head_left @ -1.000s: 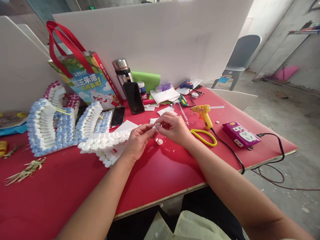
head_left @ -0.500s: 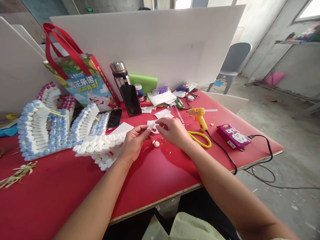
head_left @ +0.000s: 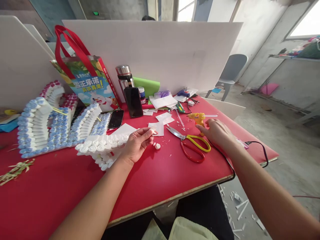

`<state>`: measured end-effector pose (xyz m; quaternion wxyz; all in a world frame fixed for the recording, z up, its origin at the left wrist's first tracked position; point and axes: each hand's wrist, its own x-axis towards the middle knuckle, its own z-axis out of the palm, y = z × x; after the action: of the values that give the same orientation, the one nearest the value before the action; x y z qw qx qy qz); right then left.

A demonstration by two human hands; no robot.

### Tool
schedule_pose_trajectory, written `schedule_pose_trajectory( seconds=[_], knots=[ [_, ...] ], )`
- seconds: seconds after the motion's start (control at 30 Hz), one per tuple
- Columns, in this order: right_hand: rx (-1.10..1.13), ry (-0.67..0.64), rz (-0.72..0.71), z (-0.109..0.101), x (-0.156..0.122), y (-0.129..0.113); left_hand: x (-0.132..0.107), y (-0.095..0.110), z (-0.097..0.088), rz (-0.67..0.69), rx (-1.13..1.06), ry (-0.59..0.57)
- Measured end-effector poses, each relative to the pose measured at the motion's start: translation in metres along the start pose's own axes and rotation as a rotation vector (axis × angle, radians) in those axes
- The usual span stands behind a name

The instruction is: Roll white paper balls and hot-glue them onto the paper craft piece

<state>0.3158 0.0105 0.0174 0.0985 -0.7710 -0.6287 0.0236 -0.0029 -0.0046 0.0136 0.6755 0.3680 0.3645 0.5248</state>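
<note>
My left hand (head_left: pixel 137 143) pinches a small white paper piece (head_left: pixel 153 132) between thumb and fingertips, above the red table. On the right, my right hand (head_left: pixel 218 133) is at the handle of a yellow hot glue gun (head_left: pixel 197 117), thumb across the handle and the other fingers partly hidden; a clear glue stick juts from its back. Below my left fingertips lies a small white paper roll (head_left: pixel 157 146). Scissors (head_left: pixel 191 141) with one yellow and one red handle lie open between my hands. Beside my left wrist stands a white piece built of rolled paper (head_left: pixel 100 145).
Blue-and-white rolled-paper pieces (head_left: pixel 35 130) stand at left, near a printed bag (head_left: pixel 92 86). A steel flask (head_left: pixel 123 75), an upright phone (head_left: pixel 133 103) and a flat phone (head_left: pixel 116 119) are behind. White paper sheets (head_left: pixel 165 118) lie mid-table. A black cord (head_left: pixel 228 163) crosses the right edge.
My right hand has left the paper at my left hand and moved right to the glue gun, covering most of the purple power strip. The scissors now show fully. My left hand keeps its pinch.
</note>
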Motion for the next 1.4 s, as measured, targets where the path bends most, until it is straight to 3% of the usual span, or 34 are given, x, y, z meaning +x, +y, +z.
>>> schedule_pose_trajectory(
  seconds=[0.13, 0.27, 0.37, 0.43, 0.6, 0.73, 0.9, 1.03, 1.2, 1.4],
  knots=[
    [0.254, 0.013, 0.015, 0.023, 0.029, 0.002, 0.000, 0.002, -0.002, -0.045, -0.071, -0.029],
    [0.491, 0.019, 0.130, 0.039, 0.035, 0.003, 0.000, 0.002, -0.005, -0.094, -0.165, -0.035],
    [0.599, 0.075, 0.168, 0.037, 0.025, 0.001, 0.001, 0.001, -0.006, -0.124, -0.221, -0.050],
    [0.827, 0.103, 0.162, 0.026, 0.012, -0.006, 0.001, 0.001, -0.007, -0.154, -0.262, -0.078],
    [1.349, -0.052, -0.144, -0.013, -0.024, -0.047, 0.002, 0.000, -0.011, -0.218, -0.336, -0.146],
    [1.572, -0.180, -0.299, -0.019, -0.035, -0.078, 0.004, -0.001, -0.016, -0.205, -0.351, -0.187],
    [1.602, -0.331, -0.432, 0.006, -0.037, -0.088, 0.005, -0.003, -0.018, -0.120, -0.321, -0.199],
    [1.552, -0.395, -0.477, 0.021, -0.040, -0.083, 0.007, -0.005, -0.016, -0.066, -0.225, -0.133],
    [1.502, -0.397, -0.545, 0.016, -0.042, -0.080, 0.008, -0.007, -0.012, -0.041, -0.136, -0.073],
    [1.342, -0.424, -0.530, 0.019, -0.046, -0.077, 0.008, -0.007, -0.010, -0.014, -0.083, -0.100]
  ],
)
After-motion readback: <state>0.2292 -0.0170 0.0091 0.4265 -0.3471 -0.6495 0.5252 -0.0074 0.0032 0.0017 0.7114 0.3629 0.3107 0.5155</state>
